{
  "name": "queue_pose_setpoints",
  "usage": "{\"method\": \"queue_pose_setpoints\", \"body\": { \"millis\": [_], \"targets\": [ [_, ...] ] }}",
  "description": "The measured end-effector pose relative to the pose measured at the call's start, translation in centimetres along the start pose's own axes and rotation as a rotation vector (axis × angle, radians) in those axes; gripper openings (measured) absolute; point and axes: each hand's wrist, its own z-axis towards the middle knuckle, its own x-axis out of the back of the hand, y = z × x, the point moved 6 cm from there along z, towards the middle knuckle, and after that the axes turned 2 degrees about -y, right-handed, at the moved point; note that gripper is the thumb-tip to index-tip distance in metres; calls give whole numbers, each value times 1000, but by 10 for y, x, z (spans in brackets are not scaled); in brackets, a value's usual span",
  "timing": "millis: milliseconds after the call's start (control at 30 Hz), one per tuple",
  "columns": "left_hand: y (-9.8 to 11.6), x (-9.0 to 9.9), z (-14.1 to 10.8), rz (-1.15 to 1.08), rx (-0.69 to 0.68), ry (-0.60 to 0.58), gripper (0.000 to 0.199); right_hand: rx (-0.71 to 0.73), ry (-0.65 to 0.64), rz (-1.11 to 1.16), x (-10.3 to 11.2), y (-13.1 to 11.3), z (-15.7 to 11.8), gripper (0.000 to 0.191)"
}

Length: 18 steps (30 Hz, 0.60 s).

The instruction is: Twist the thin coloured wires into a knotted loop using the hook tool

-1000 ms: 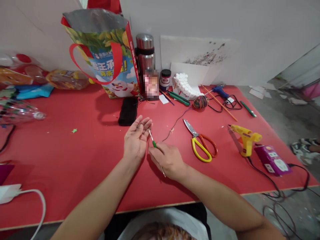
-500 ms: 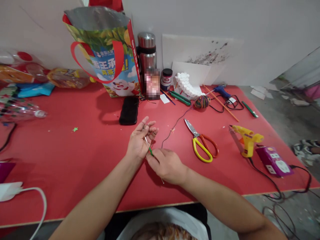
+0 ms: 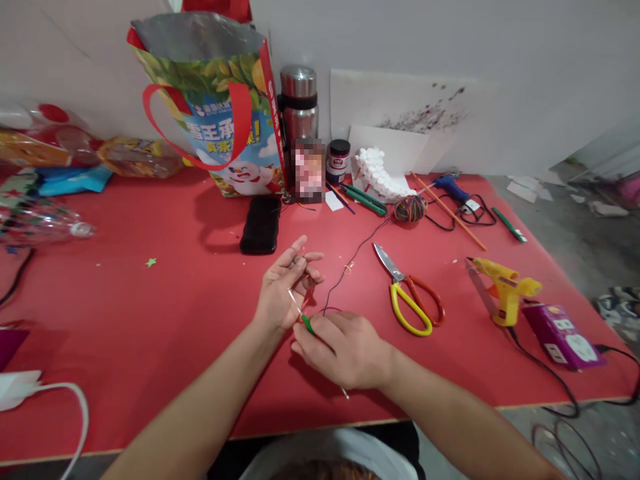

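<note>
My right hand (image 3: 345, 350) is closed round a crochet hook (image 3: 307, 325), gripping it near its green part. The hook's thin metal shaft points up toward my left palm, and its other end sticks out below my right hand. In my left hand (image 3: 290, 283), palm up, the thumb meets the curled fingers on a strand of yarn, while one finger stretches out. Reddish yarn shows between the two hands. From them a dark yarn strand (image 3: 354, 257) runs across the table to a multicoloured yarn ball (image 3: 410, 209).
On the red table (image 3: 175, 320), scissors (image 3: 407, 293) lie to the right, and a yellow glue gun (image 3: 505, 287) stands by a purple box (image 3: 565, 337). A black phone (image 3: 260, 225), a printed bag (image 3: 220, 120), a steel flask (image 3: 300, 100) and a green cutter (image 3: 365, 199) are farther back.
My right hand has drawn slightly right and down with the hook, exposing more shaft between the hands. The whole view has shifted a little.
</note>
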Motion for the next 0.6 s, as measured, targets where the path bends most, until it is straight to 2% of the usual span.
{"method": "queue_pose_setpoints", "body": {
  "millis": [67,133,267,367,433,500,600],
  "targets": [
    [1,-1,-1,23,-4,-5,44,17,67,68,9,1,-1,20],
    [2,-2,-2,61,-16,1,46,-29,138,153,19,8,-2,22],
    [2,-5,-4,108,-25,-5,47,-351,243,409,33,41,-8,27],
    [1,-7,-5,130,-28,-17,51,-595,295,660,31,66,-19,31],
    [-1,-8,-6,152,-25,-20,52,-698,314,770,28,77,-27,32],
    [-2,-8,-7,169,-17,-16,51,-716,300,807,25,82,-30,34],
    [-5,-7,-7,190,5,-15,50,-644,248,781,23,82,-29,35]
  ]
}}
